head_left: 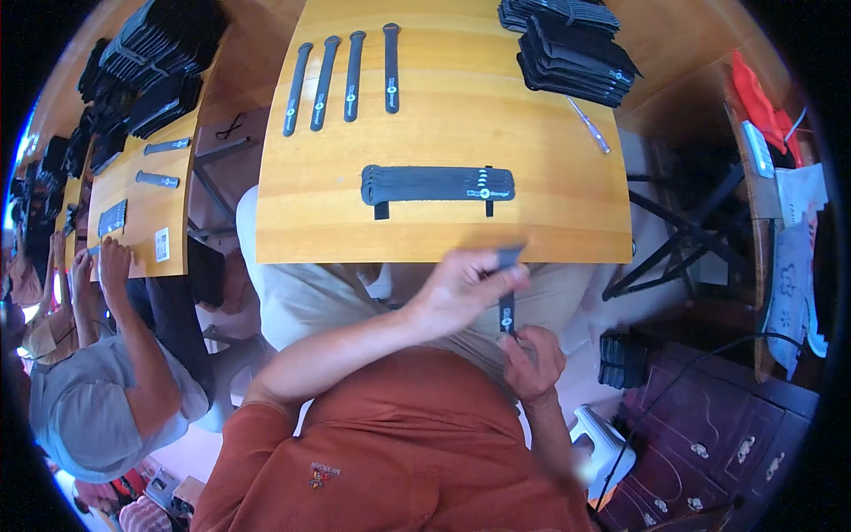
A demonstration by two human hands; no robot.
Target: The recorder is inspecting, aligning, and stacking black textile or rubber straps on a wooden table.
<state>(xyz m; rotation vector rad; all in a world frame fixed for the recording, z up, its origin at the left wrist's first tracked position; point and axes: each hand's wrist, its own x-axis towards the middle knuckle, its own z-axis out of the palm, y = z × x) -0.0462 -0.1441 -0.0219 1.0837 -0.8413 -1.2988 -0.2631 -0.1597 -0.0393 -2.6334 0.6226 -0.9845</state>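
Black fabric makes up the strap (507, 310) stretched between the person's two hands over the lap, just off the table's near edge. The left hand (463, 285) pinches its upper end between thumb and fingers, a little blurred; the right hand (534, 362), fingers curled in, grips the lower end.

Just beyond, on the yellowish wooden table (355, 238), a neat bundle of dark straps (425, 184) lies crosswise, two short black tabs poking out from under its near side. Farther off, four single straps (352, 78) lie side by side toward the left, each with a loop at its far end. At the far right corner I see piled black bundles (572, 66), with a slim tool (589, 126) just beside them. Off to the left, a co-worker in grey (115, 403) bends over another table (133, 235).
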